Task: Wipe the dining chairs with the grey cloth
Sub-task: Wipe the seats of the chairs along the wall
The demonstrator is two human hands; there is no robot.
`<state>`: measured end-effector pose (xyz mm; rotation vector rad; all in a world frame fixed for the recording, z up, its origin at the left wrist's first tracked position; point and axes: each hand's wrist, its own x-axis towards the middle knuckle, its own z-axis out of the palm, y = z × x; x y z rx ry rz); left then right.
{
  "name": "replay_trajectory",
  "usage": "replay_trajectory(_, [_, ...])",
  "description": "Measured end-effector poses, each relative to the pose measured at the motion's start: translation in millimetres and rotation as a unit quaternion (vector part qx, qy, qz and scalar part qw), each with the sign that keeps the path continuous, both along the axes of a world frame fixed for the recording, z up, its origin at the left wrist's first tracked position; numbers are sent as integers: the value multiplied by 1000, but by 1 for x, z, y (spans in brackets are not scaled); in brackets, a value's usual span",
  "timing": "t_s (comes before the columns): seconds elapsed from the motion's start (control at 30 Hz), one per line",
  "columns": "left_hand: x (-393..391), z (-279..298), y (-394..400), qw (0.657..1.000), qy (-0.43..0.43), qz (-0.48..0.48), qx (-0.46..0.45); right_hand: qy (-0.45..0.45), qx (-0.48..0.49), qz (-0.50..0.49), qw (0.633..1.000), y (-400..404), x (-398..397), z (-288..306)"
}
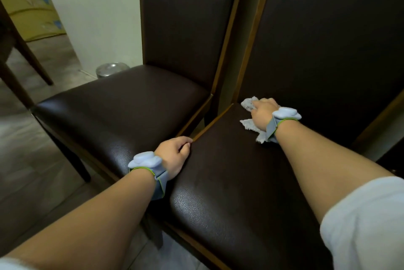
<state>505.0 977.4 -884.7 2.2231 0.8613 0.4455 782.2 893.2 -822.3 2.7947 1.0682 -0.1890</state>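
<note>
Nearest the camera, a white rolled-up sleeve [367,221] leads up the right forearm to the right hand [263,114], whose fingers clutch the crumpled grey fleecy cloth [251,116] against the back of the right-hand dark brown leather dining chair [229,182] seat. The left hand [175,153] rests at that seat's left edge, fingers curled round it. The cloth's loose tails could bunch, leaving the corner by the backrest unwiped, I judge.

Crumpled grey cloth [251,116] on right dark-brown chair's [229,182] seat rear; second chair [122,103] just beside
</note>
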Motion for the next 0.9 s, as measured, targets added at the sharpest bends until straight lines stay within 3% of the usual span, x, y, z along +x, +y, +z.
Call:
replay_trajectory(0.23, [-2, 2, -3, 1000, 7, 14, -19, 25, 70, 97, 992, -7, -28, 3])
replay_trajectory(0.37, [-2, 0, 1, 999, -6, 24, -46, 72, 120, 184, 973, 0, -85, -1])
replay_trajectory(0.43, [1, 5, 4, 975, -88, 64, -195, 79, 105, 230, 964, 5, -120, -2])
replay_trajectory(0.5, [3, 15, 3, 906, -171, 97, -374, 83, 82, 264, 957, 4, -146, -5])
replay_trajectory(0.6, [4, 26, 6, 865, -167, 94, -465, 73, 90, 296, 948, -4, -167, -11])
replay_trajectory(0.9, [-7, 34, 17, 901, -43, -11, -432, 69, 126, 387, 911, -29, -223, -22])
